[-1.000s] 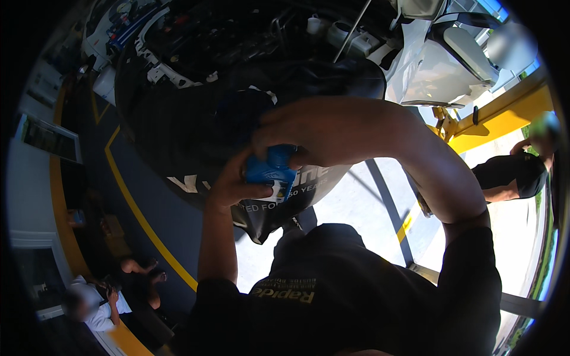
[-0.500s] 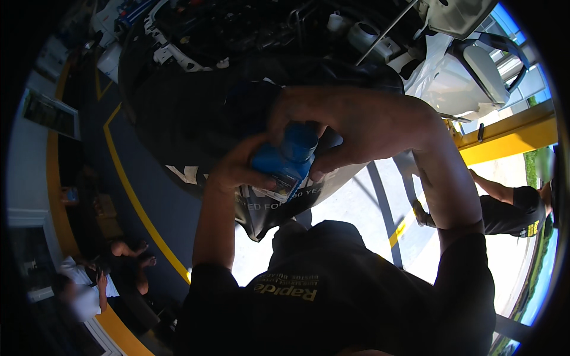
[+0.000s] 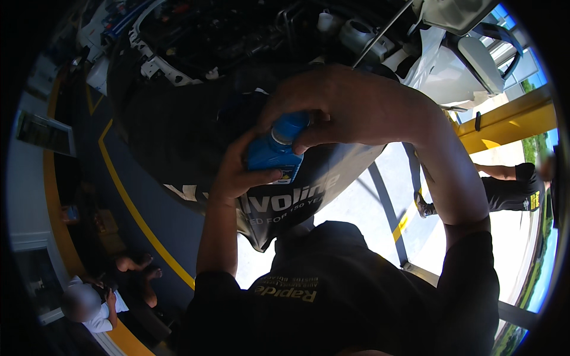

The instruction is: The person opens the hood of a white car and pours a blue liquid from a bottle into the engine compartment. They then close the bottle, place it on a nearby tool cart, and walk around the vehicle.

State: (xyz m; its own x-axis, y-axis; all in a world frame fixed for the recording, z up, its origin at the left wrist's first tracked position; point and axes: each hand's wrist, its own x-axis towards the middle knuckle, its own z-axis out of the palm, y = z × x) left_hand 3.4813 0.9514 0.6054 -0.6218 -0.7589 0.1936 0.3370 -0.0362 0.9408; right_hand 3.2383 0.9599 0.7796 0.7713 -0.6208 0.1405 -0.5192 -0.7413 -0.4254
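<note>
A blue plastic bottle [image 3: 267, 156] with a label low on its side is held up in front of my chest, tilted. My left hand [image 3: 233, 173] wraps round the bottle's body, thumb across the front. From above, my right hand [image 3: 314, 105] is curled over the blue cap [image 3: 288, 127], with thumb and fingers on its sides; the cap sits at the bottle's neck. Some right-hand fingers are in shadow. Below and behind the bottle hangs a black fender cover [image 3: 178, 142] with pale lettering, draped over the car's front.
Beyond the cover lies the open engine bay [image 3: 237, 35], with a white reservoir [image 3: 358, 34] and a slanted prop rod [image 3: 383, 34]. A person [image 3: 95, 302] sits at the lower left. Another person [image 3: 510, 190] stands at the right, near a yellow beam [image 3: 504, 118].
Both hands and the bottle have shifted slightly up and left in the picture. The bottle has turned a little, and more of the cover's lettering shows. The grip looks the same.
</note>
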